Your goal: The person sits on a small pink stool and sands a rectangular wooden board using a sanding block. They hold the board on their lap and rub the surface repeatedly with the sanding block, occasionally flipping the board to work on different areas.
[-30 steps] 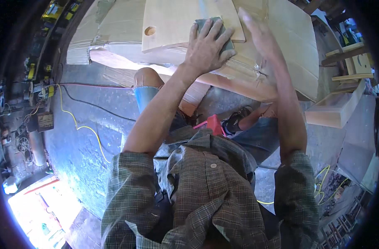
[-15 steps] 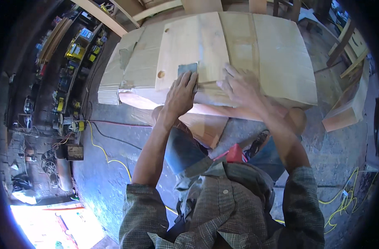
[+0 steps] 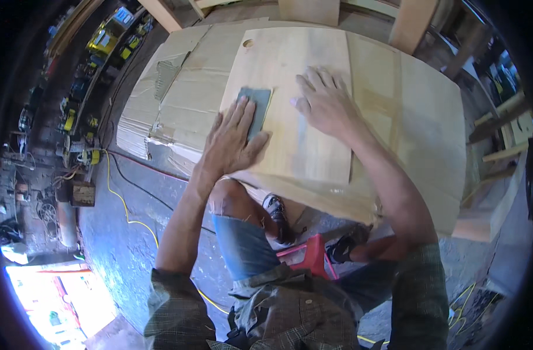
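A flat, pale wooden board (image 3: 295,55) lies on a piece of cardboard, and a round hole (image 3: 247,42) shows near its far left corner. My left hand (image 3: 234,134) presses a grey-green sheet of sandpaper (image 3: 262,105) down on the left part of the board, fingers stretched over the sheet and thumb out to the side. Part of the sandpaper is hidden under those fingers. My right hand (image 3: 327,105) rests on the board's right half with fingers spread and nothing in it. Greyish smudges run along the board between the two hands.
Flattened cardboard (image 3: 421,116) spreads under and around the board, torn at its left. A red plastic stool (image 3: 314,256) shows between my legs. A yellow cord (image 3: 126,207) crosses the floor at left, near shelves of tools. Timber pieces (image 3: 415,23) stand at the far side.
The board now appears larger and nearer in view. My right hand has gone from its near edge onto its face. My left hand still presses the sandpaper, now further left in view.
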Demonstrator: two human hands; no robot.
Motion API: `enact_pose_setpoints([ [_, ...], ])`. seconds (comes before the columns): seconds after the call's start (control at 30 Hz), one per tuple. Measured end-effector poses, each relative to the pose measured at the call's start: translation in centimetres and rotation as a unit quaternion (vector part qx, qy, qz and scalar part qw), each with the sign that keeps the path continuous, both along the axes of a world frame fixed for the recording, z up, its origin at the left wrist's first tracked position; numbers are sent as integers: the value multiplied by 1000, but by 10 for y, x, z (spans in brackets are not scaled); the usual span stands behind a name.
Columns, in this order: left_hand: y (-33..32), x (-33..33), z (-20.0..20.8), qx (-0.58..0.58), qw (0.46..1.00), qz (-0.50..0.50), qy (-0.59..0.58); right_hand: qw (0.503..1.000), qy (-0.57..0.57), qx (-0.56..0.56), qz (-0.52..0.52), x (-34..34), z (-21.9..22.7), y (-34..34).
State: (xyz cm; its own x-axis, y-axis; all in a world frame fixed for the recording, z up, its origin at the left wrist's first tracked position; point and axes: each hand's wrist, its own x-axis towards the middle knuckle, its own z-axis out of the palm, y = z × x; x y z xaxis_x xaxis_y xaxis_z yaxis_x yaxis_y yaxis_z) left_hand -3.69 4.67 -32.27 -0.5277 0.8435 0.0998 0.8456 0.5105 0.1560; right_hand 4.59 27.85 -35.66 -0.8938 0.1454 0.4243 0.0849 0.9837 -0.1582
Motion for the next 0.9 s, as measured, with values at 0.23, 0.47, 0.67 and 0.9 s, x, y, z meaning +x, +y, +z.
enact_pose_setpoints([
  [0.23,101,-118,-19,55,996,32,63,999,-12,-18,28,-2,9,-11],
  [0.47,42,-64,-14,63,993,-3,101,999,-28,-7,22,4,12,-4],
  [0.67,88,-129,-24,40,994,11,103,999,16,-13,43,-3,7,-9],
  [0.9,80,-115,-31,87,993,34,76,999,17,-2,30,1,3,-4],
])
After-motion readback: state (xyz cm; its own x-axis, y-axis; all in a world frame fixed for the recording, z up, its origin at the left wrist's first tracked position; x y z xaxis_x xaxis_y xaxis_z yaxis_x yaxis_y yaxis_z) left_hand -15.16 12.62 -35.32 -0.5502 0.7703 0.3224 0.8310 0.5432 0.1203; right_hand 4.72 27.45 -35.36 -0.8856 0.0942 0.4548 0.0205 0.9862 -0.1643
